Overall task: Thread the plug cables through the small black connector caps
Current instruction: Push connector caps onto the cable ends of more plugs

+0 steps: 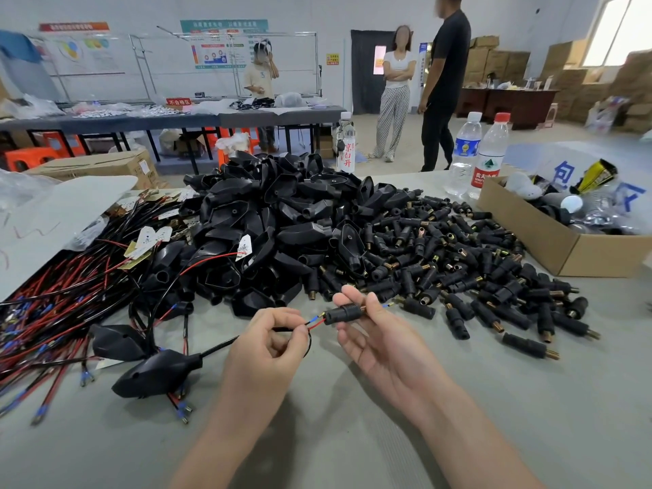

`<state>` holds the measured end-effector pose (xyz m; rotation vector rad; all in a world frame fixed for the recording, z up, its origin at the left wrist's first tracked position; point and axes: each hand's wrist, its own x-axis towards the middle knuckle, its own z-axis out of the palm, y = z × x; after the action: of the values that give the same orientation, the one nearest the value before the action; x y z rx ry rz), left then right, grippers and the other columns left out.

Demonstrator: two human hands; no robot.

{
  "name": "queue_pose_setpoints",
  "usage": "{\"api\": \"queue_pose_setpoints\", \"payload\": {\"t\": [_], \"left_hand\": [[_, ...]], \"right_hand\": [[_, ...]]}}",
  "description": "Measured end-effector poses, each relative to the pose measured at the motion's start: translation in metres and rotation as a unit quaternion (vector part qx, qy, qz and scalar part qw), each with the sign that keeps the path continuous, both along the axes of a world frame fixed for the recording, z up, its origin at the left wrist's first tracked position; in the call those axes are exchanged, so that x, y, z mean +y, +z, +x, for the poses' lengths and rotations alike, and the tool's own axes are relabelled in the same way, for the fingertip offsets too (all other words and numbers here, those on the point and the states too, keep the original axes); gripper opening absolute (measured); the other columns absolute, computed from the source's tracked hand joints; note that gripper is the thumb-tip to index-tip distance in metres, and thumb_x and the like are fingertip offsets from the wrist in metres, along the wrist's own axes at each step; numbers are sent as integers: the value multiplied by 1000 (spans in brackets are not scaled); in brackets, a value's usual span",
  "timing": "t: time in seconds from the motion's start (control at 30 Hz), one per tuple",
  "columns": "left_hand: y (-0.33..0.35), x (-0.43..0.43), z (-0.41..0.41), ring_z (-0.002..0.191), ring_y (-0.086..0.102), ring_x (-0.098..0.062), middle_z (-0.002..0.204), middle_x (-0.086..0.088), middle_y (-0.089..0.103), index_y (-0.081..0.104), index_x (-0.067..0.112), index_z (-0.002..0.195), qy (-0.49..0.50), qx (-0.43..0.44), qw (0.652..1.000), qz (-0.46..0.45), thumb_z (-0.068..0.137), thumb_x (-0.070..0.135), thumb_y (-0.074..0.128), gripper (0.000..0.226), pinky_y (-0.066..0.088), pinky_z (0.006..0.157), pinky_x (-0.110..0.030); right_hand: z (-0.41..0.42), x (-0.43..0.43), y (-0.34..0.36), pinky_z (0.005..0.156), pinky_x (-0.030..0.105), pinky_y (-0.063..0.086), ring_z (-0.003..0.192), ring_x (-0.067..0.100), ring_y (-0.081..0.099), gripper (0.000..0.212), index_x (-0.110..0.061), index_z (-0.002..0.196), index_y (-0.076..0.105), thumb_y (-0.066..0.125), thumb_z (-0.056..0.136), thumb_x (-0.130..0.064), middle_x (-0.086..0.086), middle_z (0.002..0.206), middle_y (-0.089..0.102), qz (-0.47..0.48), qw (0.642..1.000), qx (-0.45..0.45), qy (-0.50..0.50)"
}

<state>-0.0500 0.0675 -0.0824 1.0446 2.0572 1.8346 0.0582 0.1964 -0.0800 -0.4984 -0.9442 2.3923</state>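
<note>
My right hand (374, 333) pinches a small black connector cap (343, 313) with a brass threaded end, held level above the table. Red and blue wires (315, 321) enter the cap on its left side, and a blue wire tip (388, 305) pokes out past my fingers on the right. My left hand (273, 342) pinches the black cable just behind those wires. That cable runs down to a black plug housing (158, 374) lying on the table at the left.
A heap of black housings (268, 220) and a spread of small connector caps (469, 270) fill the table beyond my hands. Red and black cables (53, 312) lie at left. A cardboard box (564, 241) and water bottles (490, 157) stand right. Three people stand behind.
</note>
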Motion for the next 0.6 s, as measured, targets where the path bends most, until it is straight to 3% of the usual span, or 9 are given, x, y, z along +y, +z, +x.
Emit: {"api": "queue_pose_setpoints", "payload": {"t": [0.1,0.17,0.37,0.47,0.6], "left_hand": [[1,-1,2,59,54,-29,70,-5,67,64,37,86,-10,15,1000,-19,81,36,64,5,50,66,-51],[0,-2,2,58,50,-31,65,-13,63,63,35,87,-16,19,999,-28,79,38,60,9,48,64,-53],[0,-4,1,57,48,-26,64,-16,60,61,36,88,-14,32,998,-50,80,39,58,9,45,61,-52],[-2,-6,0,54,45,-17,63,-15,59,61,37,88,-9,51,997,-56,87,34,63,3,43,57,-45],[-4,-4,-2,48,40,-6,61,-12,58,61,37,84,-6,84,994,-68,89,23,64,15,33,49,-20]], "right_hand": [[1,-1,2,73,23,58,85,13,69,34,-15,107,77,49,99,-31,6,119,73,0,1000,0,-5],[1,-1,2,74,23,59,87,14,71,34,-12,112,74,47,101,-29,7,119,73,-2,1000,2,-7],[1,-2,3,77,22,59,101,16,73,35,-6,121,67,44,104,-27,13,116,73,-5,1000,6,-5],[1,-2,3,78,22,59,102,16,73,35,-6,120,67,44,104,-27,13,115,74,4,1000,3,-11],[1,-3,3,77,22,59,102,17,73,35,-5,119,68,45,104,-27,14,114,74,15,1000,3,-27]]}}
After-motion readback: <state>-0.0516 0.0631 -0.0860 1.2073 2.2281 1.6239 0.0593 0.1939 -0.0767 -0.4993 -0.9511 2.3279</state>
